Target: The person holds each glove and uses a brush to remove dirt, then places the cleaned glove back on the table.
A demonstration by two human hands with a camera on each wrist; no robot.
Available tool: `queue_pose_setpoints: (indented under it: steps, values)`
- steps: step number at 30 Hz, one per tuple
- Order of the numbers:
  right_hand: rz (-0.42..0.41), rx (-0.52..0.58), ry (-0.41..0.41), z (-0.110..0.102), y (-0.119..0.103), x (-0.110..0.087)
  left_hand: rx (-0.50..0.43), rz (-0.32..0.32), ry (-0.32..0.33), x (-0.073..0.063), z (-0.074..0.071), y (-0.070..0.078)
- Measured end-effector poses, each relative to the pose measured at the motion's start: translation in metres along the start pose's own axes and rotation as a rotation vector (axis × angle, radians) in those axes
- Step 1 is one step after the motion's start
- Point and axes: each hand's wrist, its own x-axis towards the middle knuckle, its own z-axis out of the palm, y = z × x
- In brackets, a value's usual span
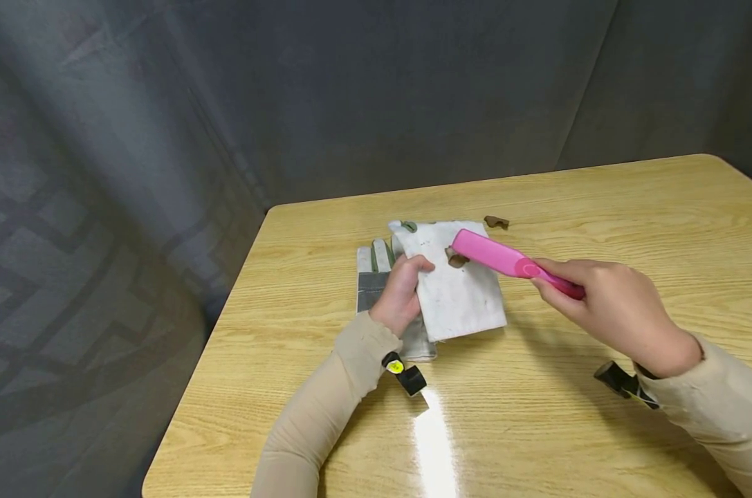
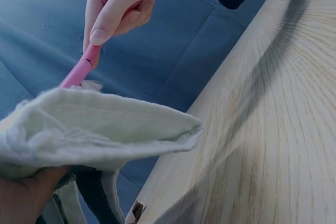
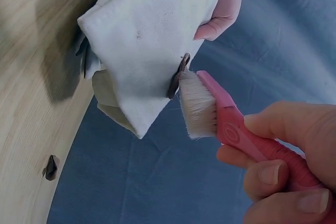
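My left hand (image 1: 403,290) grips a white work glove (image 1: 459,308) by its left edge, thumb on top, and holds it tilted above the table. A curled brown scrap (image 1: 455,259), perhaps a dry leaf, clings to the glove's cloth. In my right hand (image 1: 618,308) is a pink-handled brush (image 1: 490,254). Its pale bristles (image 3: 198,106) touch the scrap in the right wrist view. Another glove (image 1: 370,296), white with grey and green parts, lies on the table under the held one and is partly hidden by it.
A second brown scrap (image 1: 496,222) lies on the wooden table (image 1: 631,228) just beyond the gloves. Behind the table's far edge hangs a dark grey curtain (image 1: 413,104), which also runs down the left side. Each wrist wears a small black camera (image 1: 411,379).
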Motion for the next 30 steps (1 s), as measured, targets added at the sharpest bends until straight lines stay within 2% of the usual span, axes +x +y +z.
queue_pose_setpoints:
  steps: [11, 16, 23, 30]
  values:
    - [-0.023, 0.013, -0.015, 0.0052, -0.0037, -0.0009, -0.005, 0.002, -0.019, -0.0033, -0.0003, 0.0009]
    - [-0.036, 0.032, 0.012, 0.0055, -0.0036, -0.0001, -0.004, 0.001, -0.013, -0.0034, 0.0001, 0.0008]
    - [-0.033, 0.080, 0.105, 0.0047, -0.0035, 0.0006, 0.001, 0.004, -0.007, -0.0029, 0.0007, 0.0008]
    - [-0.078, 0.095, 0.084, 0.0090, -0.0065, -0.0003, -0.017, -0.013, -0.029, -0.0034, 0.0021, 0.0009]
